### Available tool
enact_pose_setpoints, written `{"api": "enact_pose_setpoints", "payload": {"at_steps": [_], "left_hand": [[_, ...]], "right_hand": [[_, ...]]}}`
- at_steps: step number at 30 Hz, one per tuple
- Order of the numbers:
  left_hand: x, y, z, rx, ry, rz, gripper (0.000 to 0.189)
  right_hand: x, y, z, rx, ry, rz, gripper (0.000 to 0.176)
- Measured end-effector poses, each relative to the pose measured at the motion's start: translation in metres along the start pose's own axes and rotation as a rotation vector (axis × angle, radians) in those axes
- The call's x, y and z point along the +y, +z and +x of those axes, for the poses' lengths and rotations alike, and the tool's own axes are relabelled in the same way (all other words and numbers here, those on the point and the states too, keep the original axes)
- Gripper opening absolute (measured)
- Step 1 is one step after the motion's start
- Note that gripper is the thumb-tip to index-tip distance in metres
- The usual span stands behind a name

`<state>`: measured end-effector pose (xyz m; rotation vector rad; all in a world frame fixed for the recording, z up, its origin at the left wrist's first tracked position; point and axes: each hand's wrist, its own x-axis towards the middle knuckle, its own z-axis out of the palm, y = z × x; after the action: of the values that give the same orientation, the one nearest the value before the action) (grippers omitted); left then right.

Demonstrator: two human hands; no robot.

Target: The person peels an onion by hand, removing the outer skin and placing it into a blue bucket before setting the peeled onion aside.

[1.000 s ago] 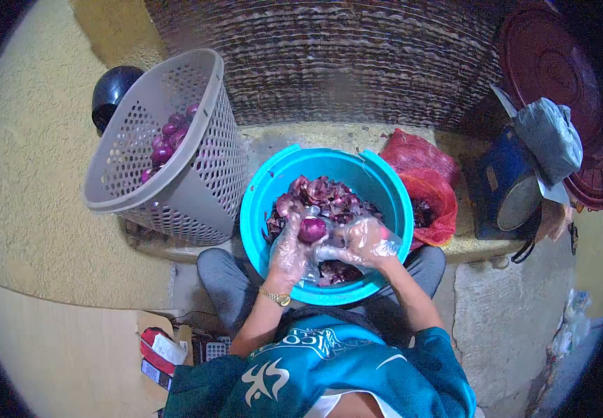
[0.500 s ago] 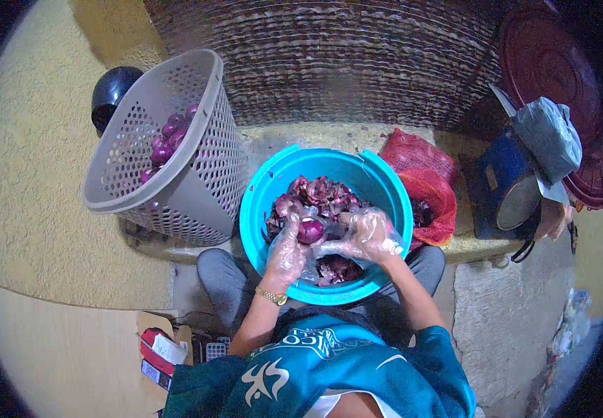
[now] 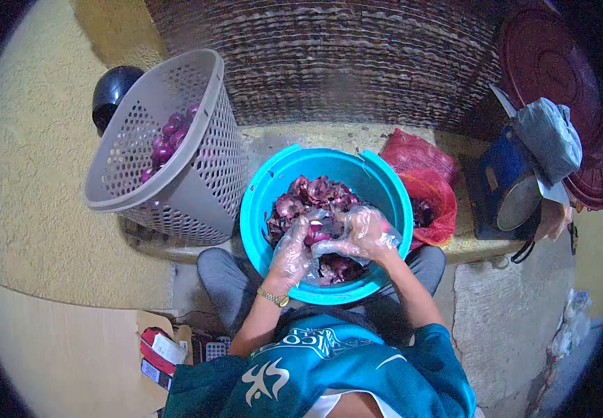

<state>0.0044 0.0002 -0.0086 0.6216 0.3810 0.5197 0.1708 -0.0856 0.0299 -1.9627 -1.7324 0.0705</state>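
- Around the middle of the frame, I see the left hand (image 3: 290, 256) in clear plastic, its fingers closed round a purple onion (image 3: 317, 235), a gold watch (image 3: 273, 297) at that wrist.
- The right hand (image 3: 365, 235), in clear plastic too, is curled just right of the onion, its thumb reaching towards it; a spot of pink shows by its knuckles, but from here I can't tell what it grips.
- Both hands and the onion are over the turquoise basin (image 3: 251, 233), mid-frame, with papery onion skins (image 3: 322, 191) heaped inside.
- Over in the upper left leans a grey slatted basket (image 3: 216, 181), more purple onions (image 3: 163, 151) inside it, and a black round thing (image 3: 115, 90) behind its rim.
- Right of the basin's rim sits a red mesh sack (image 3: 423, 160), its mouth open on dark bits.
- Towards the upper right, a grey plastic bag (image 3: 549, 138) rests on a blue container (image 3: 500, 167), a dark red lid (image 3: 549, 66) behind.
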Motion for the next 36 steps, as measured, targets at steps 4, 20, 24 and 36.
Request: {"api": "enact_pose_setpoints", "payload": {"at_steps": [4, 20, 24, 36], "left_hand": [[-0.004, -0.004, 0.004, -0.028, 0.037, 0.054, 0.044], [0.008, -0.021, 0.006, 0.076, 0.017, -0.170, 0.043], [0.010, -0.017, 0.003, 0.063, -0.031, -0.243, 0.039], [0.016, 0.004, -0.007, -0.043, -0.012, -0.006, 0.041]], "right_hand": [[0.004, 0.004, -0.001, -0.024, -0.018, -0.034, 0.069], [0.018, 0.010, -0.024, -0.159, -0.038, -0.023, 0.061], [0.010, -0.008, -0.017, -0.245, 0.024, -0.172, 0.066], [0.003, 0.000, 0.002, 0.036, 0.025, 0.000, 0.067]]}}
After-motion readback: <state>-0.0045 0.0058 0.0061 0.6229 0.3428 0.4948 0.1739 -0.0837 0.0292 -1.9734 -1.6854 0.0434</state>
